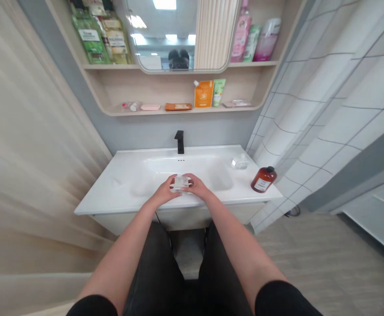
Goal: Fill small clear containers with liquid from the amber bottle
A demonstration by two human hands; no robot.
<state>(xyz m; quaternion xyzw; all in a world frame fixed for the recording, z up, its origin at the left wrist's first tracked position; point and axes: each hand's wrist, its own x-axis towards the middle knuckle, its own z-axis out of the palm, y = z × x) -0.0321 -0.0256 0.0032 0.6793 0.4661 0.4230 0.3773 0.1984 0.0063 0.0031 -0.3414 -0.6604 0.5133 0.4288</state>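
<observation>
My left hand (163, 192) and my right hand (197, 185) both grip a small transparent square container (180, 183) from its two sides. They hold it just above the front of the white ceramic basin (179, 169). A similar transparent container (240, 162) stands on the basin's right deck, well beyond my right hand. Next to it is an amber pump bottle (263, 179) with a black top and white label, lying tilted. The black faucet (179, 141) rises at the back, out of reach of neither hand's fingers but not touching them.
A wooden shelf (179, 109) behind the basin holds small toiletries, an orange pouch and a green tube. Above it are a mirror and more bottles. A beige curtain hangs along the left, and a tiled wall runs along the right.
</observation>
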